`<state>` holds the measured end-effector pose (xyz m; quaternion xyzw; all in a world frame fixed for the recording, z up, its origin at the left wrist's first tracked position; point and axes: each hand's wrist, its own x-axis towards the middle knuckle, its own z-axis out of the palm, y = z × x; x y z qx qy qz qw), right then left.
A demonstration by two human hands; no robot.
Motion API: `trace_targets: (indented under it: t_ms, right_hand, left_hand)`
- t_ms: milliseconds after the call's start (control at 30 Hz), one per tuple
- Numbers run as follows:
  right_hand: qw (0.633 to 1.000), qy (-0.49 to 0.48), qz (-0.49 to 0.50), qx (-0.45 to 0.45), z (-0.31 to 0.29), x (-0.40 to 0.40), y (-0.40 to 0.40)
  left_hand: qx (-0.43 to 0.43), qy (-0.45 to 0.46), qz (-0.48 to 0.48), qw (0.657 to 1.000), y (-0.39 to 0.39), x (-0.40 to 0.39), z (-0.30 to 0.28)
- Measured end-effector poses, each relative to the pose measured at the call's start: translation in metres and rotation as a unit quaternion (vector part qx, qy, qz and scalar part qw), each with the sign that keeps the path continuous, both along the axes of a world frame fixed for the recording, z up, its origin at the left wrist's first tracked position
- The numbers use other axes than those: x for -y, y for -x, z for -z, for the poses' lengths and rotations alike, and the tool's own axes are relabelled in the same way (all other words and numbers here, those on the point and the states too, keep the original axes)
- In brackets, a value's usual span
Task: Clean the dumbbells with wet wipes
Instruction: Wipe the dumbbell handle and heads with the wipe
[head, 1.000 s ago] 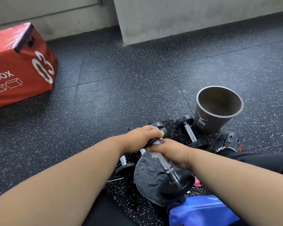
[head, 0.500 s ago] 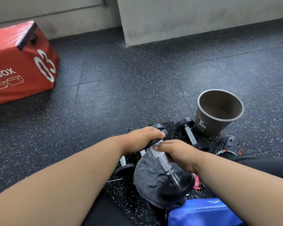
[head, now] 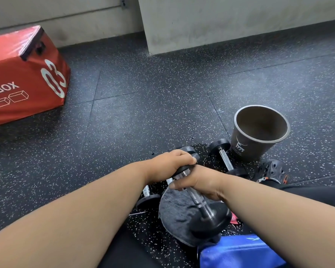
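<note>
Head view: dumbbell steadied at its top end while the handle is wiped

The left hand curls over the upper black head of the held dumbbell, which stands tilted, its lower head resting on a grey cloth just below both hands. The right hand wraps round the knurled steel handle close under the left; whether a wipe lies inside its grip cannot be told. A second dumbbell lies on the floor just beyond the right hand, beside a dark bucket; a third dumbbell lies under the left forearm. The piece is likely dense, rigid and heavy for its bulk. Its knurling offers a sure hold; the smooth heads, once damp, may slip.
</note>
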<state>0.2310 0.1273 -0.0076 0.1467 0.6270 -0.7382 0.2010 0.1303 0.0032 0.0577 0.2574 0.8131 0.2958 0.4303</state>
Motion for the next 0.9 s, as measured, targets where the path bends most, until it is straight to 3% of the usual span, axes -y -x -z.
trace_targets:
  t_ms: [167,300,467,567,733,900]
  right_hand:
    - [0.988,-0.141,0.058,-0.034,-0.003,0.009,0.000]
    - [0.980,-0.180,0.082,-0.035,-0.011,0.011,-0.003]
    - [0.944,-0.306,0.119,-0.026,-0.008,0.000,-0.010]
    - [0.932,-0.324,0.157,-0.033,-0.008,0.001,-0.011]
    - [0.925,-0.352,0.131,-0.050,-0.010,0.002,-0.017]
    - [0.970,-0.231,0.060,-0.038,-0.001,-0.010,-0.022]
  left_hand:
    - [0.007,-0.014,-0.012,1.000,0.000,-0.003,0.004]
    - [0.022,-0.029,-0.005,0.999,-0.002,-0.003,0.001]
    - [0.001,-0.032,0.020,0.999,-0.002,-0.004,-0.004]
    - [-0.010,-0.006,0.016,1.000,0.001,-0.002,0.002]
    - [0.007,-0.005,-0.002,1.000,0.002,-0.001,0.003]
    - [0.006,0.002,-0.005,1.000,0.001,0.002,0.001]
